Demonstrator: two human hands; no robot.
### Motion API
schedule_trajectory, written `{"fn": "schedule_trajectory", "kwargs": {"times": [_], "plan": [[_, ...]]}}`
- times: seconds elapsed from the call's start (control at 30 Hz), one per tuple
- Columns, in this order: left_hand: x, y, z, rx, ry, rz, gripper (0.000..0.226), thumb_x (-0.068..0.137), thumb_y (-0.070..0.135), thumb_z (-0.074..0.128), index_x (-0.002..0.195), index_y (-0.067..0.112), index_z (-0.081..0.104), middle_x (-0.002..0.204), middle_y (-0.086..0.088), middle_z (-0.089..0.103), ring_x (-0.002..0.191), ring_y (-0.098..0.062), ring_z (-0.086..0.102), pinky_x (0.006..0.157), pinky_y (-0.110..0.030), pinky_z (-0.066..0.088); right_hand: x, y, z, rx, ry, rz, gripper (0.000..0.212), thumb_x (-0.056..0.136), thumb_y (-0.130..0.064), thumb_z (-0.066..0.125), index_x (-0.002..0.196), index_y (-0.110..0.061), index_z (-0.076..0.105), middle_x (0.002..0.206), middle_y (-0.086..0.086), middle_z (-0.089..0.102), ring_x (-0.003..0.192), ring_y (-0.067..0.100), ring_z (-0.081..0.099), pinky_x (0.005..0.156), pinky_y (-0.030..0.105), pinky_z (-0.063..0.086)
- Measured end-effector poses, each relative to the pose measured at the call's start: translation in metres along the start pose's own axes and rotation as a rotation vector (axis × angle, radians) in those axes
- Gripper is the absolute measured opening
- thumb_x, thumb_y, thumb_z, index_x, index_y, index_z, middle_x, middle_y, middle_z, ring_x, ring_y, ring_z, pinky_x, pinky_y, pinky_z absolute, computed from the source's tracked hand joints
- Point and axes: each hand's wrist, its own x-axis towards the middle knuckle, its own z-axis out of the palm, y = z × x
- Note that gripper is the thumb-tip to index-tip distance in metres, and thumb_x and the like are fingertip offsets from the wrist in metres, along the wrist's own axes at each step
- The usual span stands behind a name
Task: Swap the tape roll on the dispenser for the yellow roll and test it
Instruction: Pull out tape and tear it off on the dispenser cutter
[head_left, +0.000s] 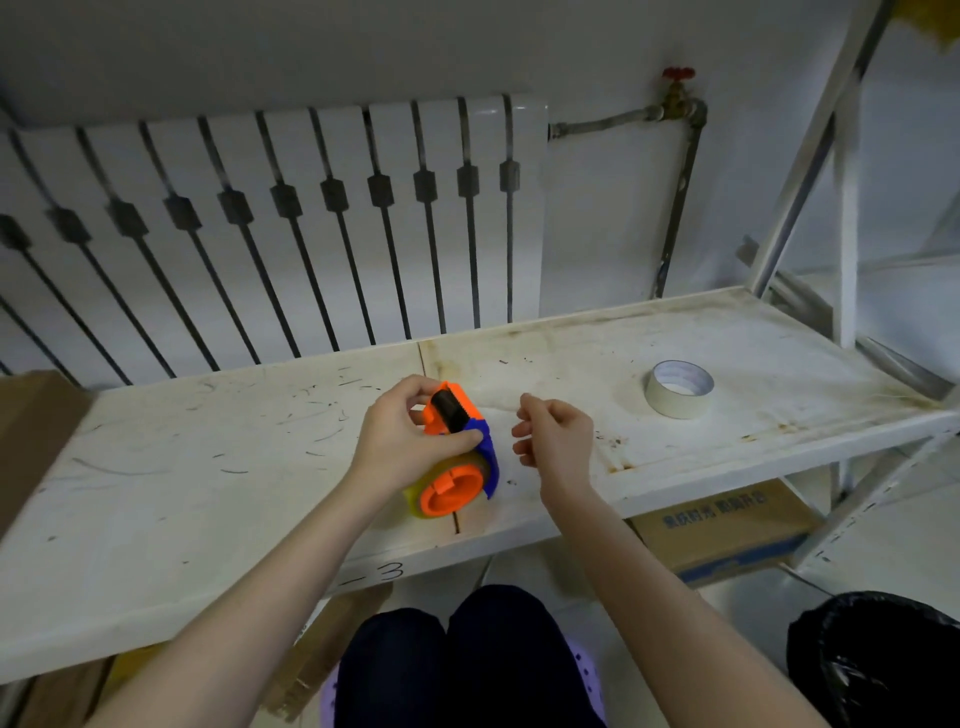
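An orange and blue tape dispenser (457, 431) lies at the middle of the white shelf (208, 493). A yellowish translucent tape roll (415, 501) sits on its orange hub. My left hand (410, 436) grips the dispenser's upper part near the black roller. My right hand (553, 436) hovers just right of the dispenser, fingers loosely curled with thumb and forefinger pinched; I cannot tell whether it holds a tape end. A pale cream tape roll (679, 388) lies flat on the shelf, far right.
A white radiator (270, 218) stands behind the shelf. Metal shelf uprights (847, 208) rise at the right. A cardboard box (727, 530) sits under the shelf, and a black bin bag (878, 660) is at lower right. Another box edge (31, 431) is at left.
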Motion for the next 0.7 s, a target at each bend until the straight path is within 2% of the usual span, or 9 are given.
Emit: {"fn": "schedule_trajectory", "kwargs": {"times": [0.1,0.23,0.37,0.47,0.53,0.63,0.7], "plan": [[-0.005,-0.006,-0.004,-0.070,0.029,-0.010,0.053,0.061,0.028,0.086,0.106,0.019,0.060,0.106,0.002,0.066,0.105,-0.018,0.059,0.089,-0.040,0.054,-0.009,0.008,0.008,-0.040,-0.044,0.036,0.024,0.086,-0.020,0.059,0.067,-0.007,0.064,0.053,0.004,0.057,0.042,0.012,0.049,0.043,0.023,0.044],[-0.010,-0.010,-0.007,-0.123,0.048,-0.015,0.051,0.061,0.026,0.086,0.105,0.024,0.059,0.102,0.007,0.064,0.100,-0.015,0.060,0.084,-0.034,0.054,-0.015,0.015,0.016,-0.116,-0.092,0.051,0.027,0.085,-0.021,0.061,0.060,-0.010,0.064,0.049,0.004,0.052,0.042,0.014,0.044,0.042,0.023,0.040],[-0.013,-0.013,-0.012,-0.149,0.032,-0.003,0.051,0.062,0.023,0.085,0.106,0.025,0.058,0.100,0.012,0.063,0.097,-0.009,0.059,0.083,-0.031,0.054,-0.015,0.017,0.021,-0.158,-0.125,0.061,0.034,0.086,-0.020,0.059,0.052,-0.016,0.060,0.048,0.000,0.051,0.045,0.013,0.045,0.048,0.024,0.040],[-0.014,-0.014,-0.014,-0.182,0.024,-0.006,0.051,0.063,0.020,0.085,0.106,0.024,0.058,0.099,0.014,0.062,0.096,-0.008,0.059,0.082,-0.030,0.053,-0.011,0.018,0.022,-0.193,-0.138,0.064,0.036,0.086,-0.017,0.058,0.051,-0.013,0.054,0.048,0.000,0.050,0.045,0.011,0.042,0.048,0.023,0.038],[-0.015,-0.015,-0.017,-0.214,0.028,-0.018,0.050,0.064,0.018,0.085,0.105,0.025,0.058,0.098,0.015,0.062,0.094,-0.005,0.059,0.079,-0.027,0.053,-0.008,0.027,0.020,-0.241,-0.145,0.078,0.035,0.085,-0.013,0.056,0.050,-0.009,0.048,0.054,0.007,0.050,0.045,0.013,0.037,0.047,0.022,0.033],[-0.014,-0.020,-0.022,-0.258,0.011,-0.029,0.050,0.065,0.015,0.084,0.107,0.022,0.058,0.100,0.014,0.062,0.096,-0.006,0.059,0.078,-0.025,0.052,-0.003,0.050,0.014,-0.356,-0.177,0.128,0.027,0.084,-0.016,0.055,0.060,-0.003,0.053,0.067,0.020,0.049,0.055,0.017,0.040,0.051,0.024,0.033],[-0.014,-0.022,-0.025,-0.266,-0.010,-0.026,0.051,0.065,0.015,0.083,0.108,0.023,0.057,0.102,0.012,0.063,0.099,-0.009,0.059,0.078,-0.026,0.053,0.000,0.060,0.013,-0.372,-0.145,0.140,0.030,0.089,-0.020,0.052,0.078,0.006,0.061,0.073,0.024,0.055,0.065,0.018,0.049,0.057,0.027,0.042]]}}
